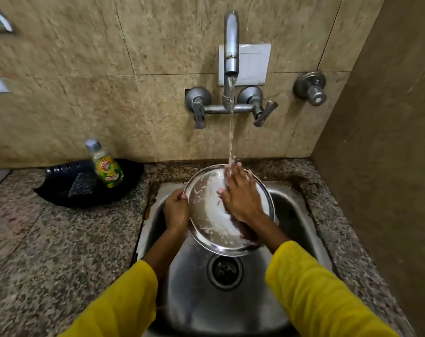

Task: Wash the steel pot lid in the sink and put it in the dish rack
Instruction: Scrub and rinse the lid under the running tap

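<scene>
The steel pot lid is held tilted above the sink, its soapy inner face turned toward the camera, with the drain just below its lower rim. The left hand grips the lid's left edge, its fingers clamped over the rim. The right hand lies flat on the lid's face, its fingers stretched out and close together, pressed against the metal rather than gripping it. Water from the wall tap falls straight onto those right fingertips and the lid's upper part. Streaks of white foam run across the lid beside the right fingers. Well to the left of the left fingers, on the speckled desk, a black tray holds a dish soap bottle and a scrub pad. Both sleeves are yellow.
</scene>
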